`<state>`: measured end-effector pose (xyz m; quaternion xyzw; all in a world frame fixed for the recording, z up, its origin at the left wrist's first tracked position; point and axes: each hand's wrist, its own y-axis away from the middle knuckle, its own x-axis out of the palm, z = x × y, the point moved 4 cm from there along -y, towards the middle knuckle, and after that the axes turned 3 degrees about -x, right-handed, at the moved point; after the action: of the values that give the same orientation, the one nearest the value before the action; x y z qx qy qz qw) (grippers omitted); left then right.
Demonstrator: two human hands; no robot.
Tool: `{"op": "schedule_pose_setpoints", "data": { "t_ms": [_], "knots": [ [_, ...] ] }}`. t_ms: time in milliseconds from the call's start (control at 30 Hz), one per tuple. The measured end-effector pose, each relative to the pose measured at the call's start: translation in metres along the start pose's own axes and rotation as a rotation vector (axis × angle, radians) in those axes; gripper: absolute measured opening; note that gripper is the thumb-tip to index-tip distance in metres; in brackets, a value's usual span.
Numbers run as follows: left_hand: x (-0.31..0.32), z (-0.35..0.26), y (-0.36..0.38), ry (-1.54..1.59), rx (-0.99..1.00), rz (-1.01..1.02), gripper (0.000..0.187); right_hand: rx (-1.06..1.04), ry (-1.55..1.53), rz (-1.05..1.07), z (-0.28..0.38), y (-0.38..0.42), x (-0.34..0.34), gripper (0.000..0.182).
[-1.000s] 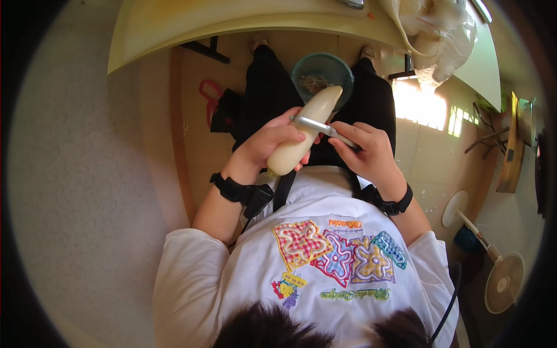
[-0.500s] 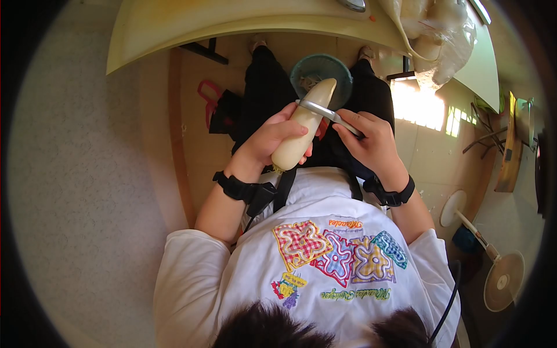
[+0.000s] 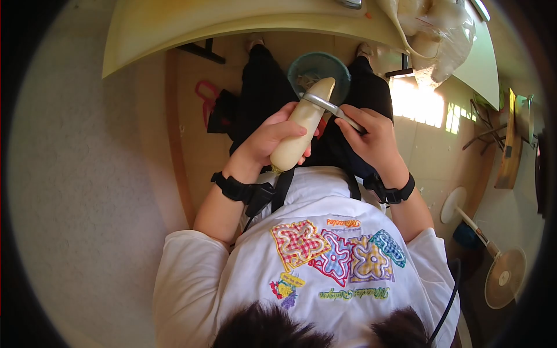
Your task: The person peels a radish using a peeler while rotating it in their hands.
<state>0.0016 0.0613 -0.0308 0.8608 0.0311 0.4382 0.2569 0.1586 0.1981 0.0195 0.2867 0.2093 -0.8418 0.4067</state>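
Observation:
A pale white radish [image 3: 300, 129] lies tilted across my lap, its thick stem end toward me and its tapered end over the bucket. My left hand [image 3: 283, 132] is wrapped round its lower half, thumb on top and some fingers hidden beneath. In my right hand [image 3: 371, 134] is the handle of a metal peeler [image 3: 326, 105], whose head rests across the radish's upper part. Between my legs stands a blue-green bucket [image 3: 342, 65] with pale peelings [image 3: 306, 82] in it.
A pale table [image 3: 255, 16] edges the far side, with a clear plastic bag [image 3: 444, 49] of white radishes at its right. A pink-handled black bag [image 3: 223, 113] is on the floor at left. A white fan [image 3: 505, 278] stands at right.
The peeler's head has slid slightly along the radish toward its tapered end, with my right hand following. My left hand keeps its hold on the radish.

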Motion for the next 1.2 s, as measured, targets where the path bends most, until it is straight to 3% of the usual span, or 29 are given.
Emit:
{"op": "schedule_pose_setpoints", "data": {
  "t_ms": [1200],
  "knots": [
    [0.013, 0.001, 0.013, -0.028, -0.019, 0.037, 0.066, 0.024, 0.028, -0.143, -0.018, 0.006, -0.014, 0.021]
  ]
}}
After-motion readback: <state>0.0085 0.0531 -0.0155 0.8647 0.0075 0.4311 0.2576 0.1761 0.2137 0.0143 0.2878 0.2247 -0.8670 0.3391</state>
